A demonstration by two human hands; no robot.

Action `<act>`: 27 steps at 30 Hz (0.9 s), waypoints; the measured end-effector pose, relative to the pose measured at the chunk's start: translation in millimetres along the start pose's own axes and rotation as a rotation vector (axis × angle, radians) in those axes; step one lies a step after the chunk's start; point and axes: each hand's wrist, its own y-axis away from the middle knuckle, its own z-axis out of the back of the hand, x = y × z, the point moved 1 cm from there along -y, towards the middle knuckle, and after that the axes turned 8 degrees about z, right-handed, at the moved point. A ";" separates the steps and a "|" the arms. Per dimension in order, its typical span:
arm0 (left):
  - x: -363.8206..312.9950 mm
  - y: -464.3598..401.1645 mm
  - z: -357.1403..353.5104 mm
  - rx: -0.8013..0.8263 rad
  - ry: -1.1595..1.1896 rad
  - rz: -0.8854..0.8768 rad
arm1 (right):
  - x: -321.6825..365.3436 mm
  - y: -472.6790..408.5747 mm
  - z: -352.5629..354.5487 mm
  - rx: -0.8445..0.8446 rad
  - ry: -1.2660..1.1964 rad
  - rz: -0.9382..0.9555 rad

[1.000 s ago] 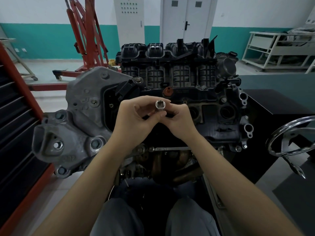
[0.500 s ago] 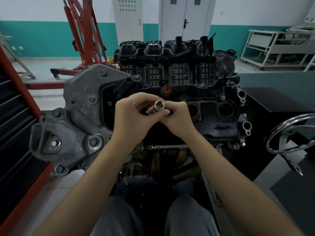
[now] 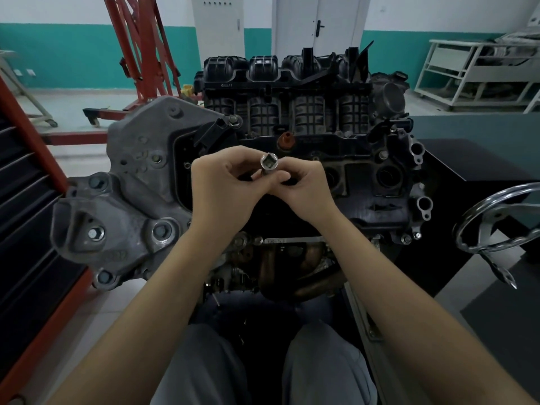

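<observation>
A silver metal socket [image 3: 269, 162] stands upright between my hands, its square drive hole facing the camera. My left hand [image 3: 223, 190] pinches its shaft from the left with curled fingers. From the right, my right hand [image 3: 304, 188] holds it with thumb and fingertips. Both hands hover over the middle of a dark car engine [image 3: 306, 118] mounted on a stand. The socket's lower end is hidden behind my fingers.
A grey cast housing [image 3: 128, 200] with several bolts forms the engine's left end. A chrome handwheel [image 3: 496, 220] sticks out at the right. A red engine hoist [image 3: 146, 54] stands behind, a red tool cabinet [image 3: 26, 229] at left, white shelving [image 3: 479, 71] at back right.
The hands and socket stay together at the same spot over the engine. My fingers shifted slightly around the socket, and the view dipped a little.
</observation>
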 end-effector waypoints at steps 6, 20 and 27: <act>1.0 -0.9 2.8 0.162 0.114 0.004 | 2.0 0.6 0.6 0.073 -0.019 0.024; 0.0 -2.3 5.5 0.138 0.062 -0.026 | 2.9 -4.4 3.5 0.151 -0.054 -0.058; -0.1 -3.4 2.3 0.009 0.024 0.025 | 5.6 -11.6 0.4 0.153 -0.039 -0.040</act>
